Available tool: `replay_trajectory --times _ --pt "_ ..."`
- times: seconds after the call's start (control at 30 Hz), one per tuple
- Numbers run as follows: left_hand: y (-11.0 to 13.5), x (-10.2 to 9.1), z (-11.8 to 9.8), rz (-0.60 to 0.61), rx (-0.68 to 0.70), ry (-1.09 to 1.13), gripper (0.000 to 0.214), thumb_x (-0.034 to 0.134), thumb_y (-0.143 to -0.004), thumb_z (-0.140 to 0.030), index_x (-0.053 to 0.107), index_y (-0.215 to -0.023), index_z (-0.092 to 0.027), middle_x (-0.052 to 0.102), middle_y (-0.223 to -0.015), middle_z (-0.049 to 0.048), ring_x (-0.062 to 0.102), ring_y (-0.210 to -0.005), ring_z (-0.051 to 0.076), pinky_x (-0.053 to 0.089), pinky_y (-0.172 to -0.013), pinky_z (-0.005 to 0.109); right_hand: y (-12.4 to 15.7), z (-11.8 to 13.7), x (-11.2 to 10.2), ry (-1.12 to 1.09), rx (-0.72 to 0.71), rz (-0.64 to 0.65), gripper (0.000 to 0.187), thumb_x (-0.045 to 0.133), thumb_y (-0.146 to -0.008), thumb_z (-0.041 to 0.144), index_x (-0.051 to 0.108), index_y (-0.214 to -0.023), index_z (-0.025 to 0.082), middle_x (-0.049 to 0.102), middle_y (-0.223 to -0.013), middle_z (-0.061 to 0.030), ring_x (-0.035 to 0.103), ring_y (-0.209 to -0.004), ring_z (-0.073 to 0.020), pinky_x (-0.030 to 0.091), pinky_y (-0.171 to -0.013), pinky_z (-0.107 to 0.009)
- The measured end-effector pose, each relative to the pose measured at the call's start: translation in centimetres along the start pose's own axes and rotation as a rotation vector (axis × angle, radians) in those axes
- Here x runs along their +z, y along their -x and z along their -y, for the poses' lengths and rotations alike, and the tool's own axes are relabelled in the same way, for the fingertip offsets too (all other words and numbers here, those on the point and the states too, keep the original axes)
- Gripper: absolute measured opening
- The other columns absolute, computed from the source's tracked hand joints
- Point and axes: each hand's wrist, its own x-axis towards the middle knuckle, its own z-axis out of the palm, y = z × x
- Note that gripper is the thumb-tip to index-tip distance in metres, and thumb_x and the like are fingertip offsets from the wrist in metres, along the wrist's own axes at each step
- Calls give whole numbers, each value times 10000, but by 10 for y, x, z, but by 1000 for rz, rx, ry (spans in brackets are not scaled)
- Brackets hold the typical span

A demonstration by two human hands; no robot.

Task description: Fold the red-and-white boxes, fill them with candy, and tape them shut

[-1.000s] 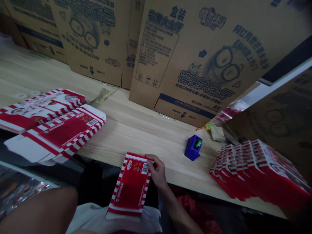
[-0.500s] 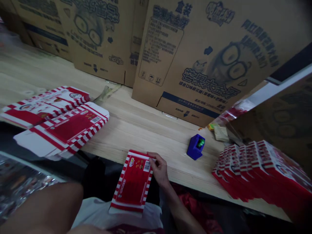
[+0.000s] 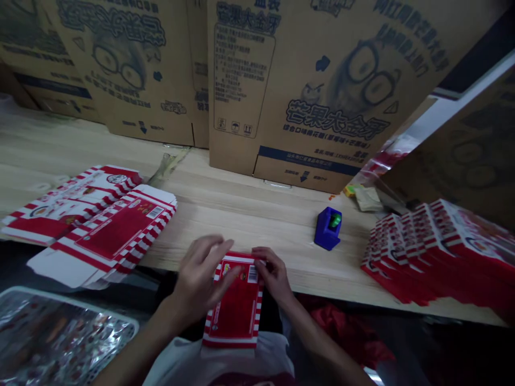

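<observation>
A red-and-white striped candy box (image 3: 238,308), with a barcode near its top right corner, lies against my body at the table's front edge. My right hand (image 3: 274,271) is closed on the box's upper right edge, thumb on its face. Over the upper left side of the same box is my left hand (image 3: 203,273), its fingers apart and slightly blurred; whether a fingertip touches the cardboard I cannot tell. Beyond the hands, to the right, a blue tape dispenser (image 3: 326,229) with green tape stands on the wooden table (image 3: 241,214).
Flat red-and-white cartons (image 3: 116,230) lie stacked at the left, overhanging the front edge. A row of finished-looking boxes (image 3: 438,257) stands at the right. Big brown cardboard cartons (image 3: 241,107) line the back. Below left sits a crate (image 3: 72,292) of shiny wrapped packets.
My left hand has come up from the lower left to the box. The box has shifted slightly right and is more upright in view, with my right hand still on it. The view has shifted.
</observation>
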Motion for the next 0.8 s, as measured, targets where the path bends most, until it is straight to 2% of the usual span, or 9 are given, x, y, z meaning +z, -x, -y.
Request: replay_trajectory --times 0.1,0.17,0.27,0.33,0.43,0.5,0.57,0.63,0.8 --pt "-14 16 38 160 -58 57 384 639 -793 -360 661 -1154 -231 565 -1302 130 493 -1240 295 414 -1035 465 2 3 4 -3 -31 -10 137 603 -855 255 721 -924 241 676 -985 -68 623 -972 -203 487 -865 -342" --pt "-18 29 59 269 -145 208 308 626 -799 -377 713 -1037 -201 656 -1158 125 604 -1093 265 495 -940 395 4 3 5 -6 -44 15 147 599 -857 256 719 -941 243 681 -957 -59 630 -950 -196 493 -858 -335" --pt "-17 42 76 264 -251 372 260 650 -781 -408 733 -878 -181 701 -927 88 662 -862 222 550 -758 310 0 -5 -13 19 -12 -42 253 624 -828 286 677 -1073 254 665 -1090 -67 622 -1011 -200 516 -838 -324" --pt "-15 47 78 218 -302 427 272 667 -765 -426 725 -851 -175 682 -901 77 655 -826 218 550 -694 289 -7 -13 -46 95 5 -274 322 637 -799 335 648 -1105 235 636 -1152 -86 614 -1024 -209 530 -791 -318" --pt "-12 50 78 202 -332 480 301 677 -756 -433 719 -898 -171 658 -914 74 646 -853 225 548 -683 282 -21 -24 -117 359 78 -800 340 603 -771 422 656 -990 168 652 -1019 -101 620 -881 -202 513 -725 -318" --pt "-10 53 79 202 -329 499 304 677 -758 -428 718 -917 -172 651 -914 72 643 -866 225 544 -699 279 -32 -32 -161 478 175 -977 394 573 -740 465 661 -932 132 665 -955 -111 610 -799 -204 495 -692 -325" --pt "-9 55 81 188 -326 502 292 675 -758 -431 720 -891 -174 651 -907 69 641 -860 220 537 -701 272 -43 -41 -190 511 248 -990 391 570 -700 485 674 -779 116 674 -785 -103 593 -680 -207 472 -626 -325" --pt "-8 57 83 168 -329 485 285 685 -746 -435 720 -860 -177 652 -896 62 639 -846 213 530 -704 265 -52 -49 -203 522 305 -955 364 584 -662 489 655 -623 134 640 -604 -74 572 -584 -206 441 -562 -314" --pt "-7 60 83 121 -357 457 296 711 -713 -450 711 -838 -182 652 -885 52 636 -848 217 524 -710 264 -58 -63 -197 574 381 -947 358 616 -617 510 664 -592 156 632 -547 -59 599 -595 -238 421 -541 -308"
